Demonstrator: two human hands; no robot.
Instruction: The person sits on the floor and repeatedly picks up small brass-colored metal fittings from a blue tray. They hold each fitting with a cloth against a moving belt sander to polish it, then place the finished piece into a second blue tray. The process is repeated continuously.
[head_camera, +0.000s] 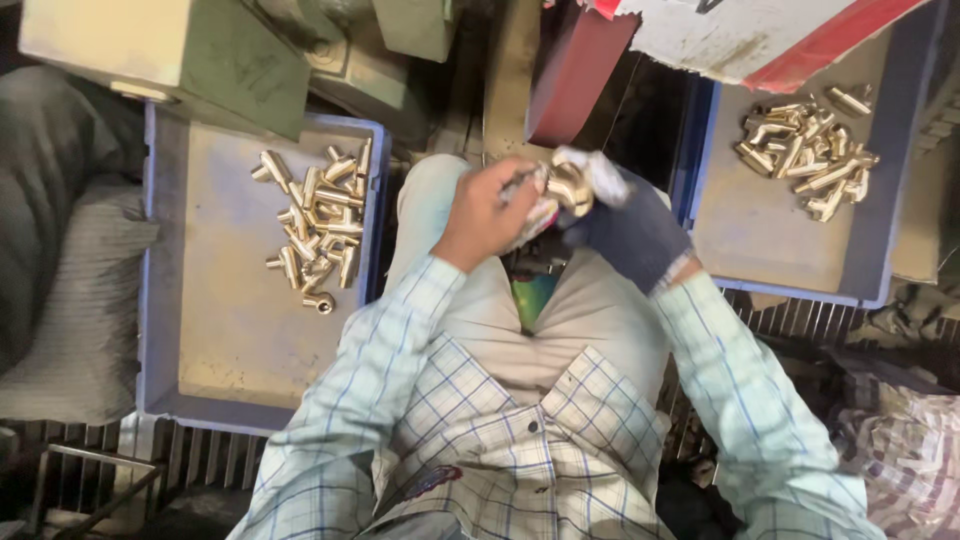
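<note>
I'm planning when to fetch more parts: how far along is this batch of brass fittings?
Cannot tell which tray holds finished pieces: the left tray has a pile of brass fittings, the right tray a similar pile. In hand: one fitting, between the bare left hand and gloved right hand. Both piles look alike, so roughly midway.

Brass fitting (568, 187): curved, shiny, held above the lap between both hands. Left hand (487, 212): bare, closed on the fitting from its left. Right hand (628, 232): dark-gloved, closed on the fitting from its right, a pale cloth (592, 170) pressed against it. Left blue tray (215, 345): set left of the fitting, a loose heap of brass pieces (318, 232) inside. Right blue tray (880, 235): set right of the fitting, a second brass heap (808, 152) inside. Red-and-white box (770, 40): lodged above the fitting.
</note>
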